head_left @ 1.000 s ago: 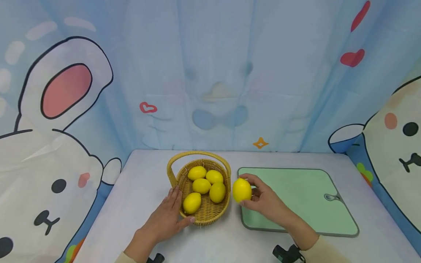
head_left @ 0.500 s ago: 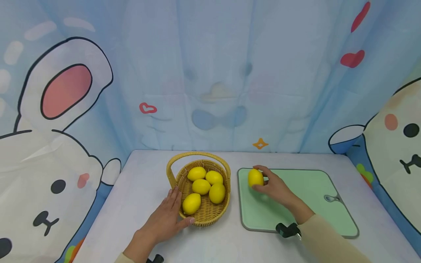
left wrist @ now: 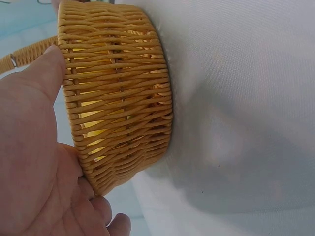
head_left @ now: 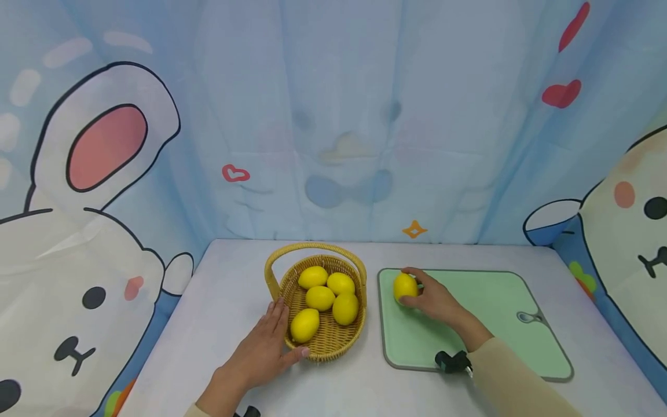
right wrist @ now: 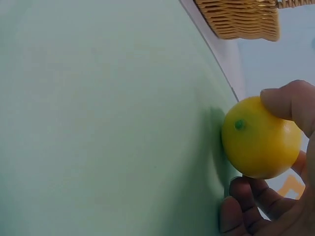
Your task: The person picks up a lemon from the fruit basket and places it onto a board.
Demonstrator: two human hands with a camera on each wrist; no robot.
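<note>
A round yellow wicker basket (head_left: 329,341) with an arched handle stands on the table, holding several lemons (head_left: 320,298). My left hand (head_left: 259,350) rests against the basket's left and near side, fingers straight along the rim. In the left wrist view the palm and thumb lie at the rim of the woven wall (left wrist: 123,93). My right hand (head_left: 439,302) grips another lemon (head_left: 404,288) between thumb and fingers, at the far left part of a pale green cutting board (head_left: 479,324). The right wrist view shows this lemon (right wrist: 258,142) low over or touching the board; I cannot tell which.
The board lies to the right of the basket, with a strip of white table (head_left: 359,382) between them and in front. A hanging hole (head_left: 530,317) marks the board's right end. Behind the table hangs a blue printed curtain (head_left: 344,116).
My right hand has carried its lemon from the gap beside the basket rightward and away, over the board's far left part. It has barely moved since half a second ago. My left hand stays put.
</note>
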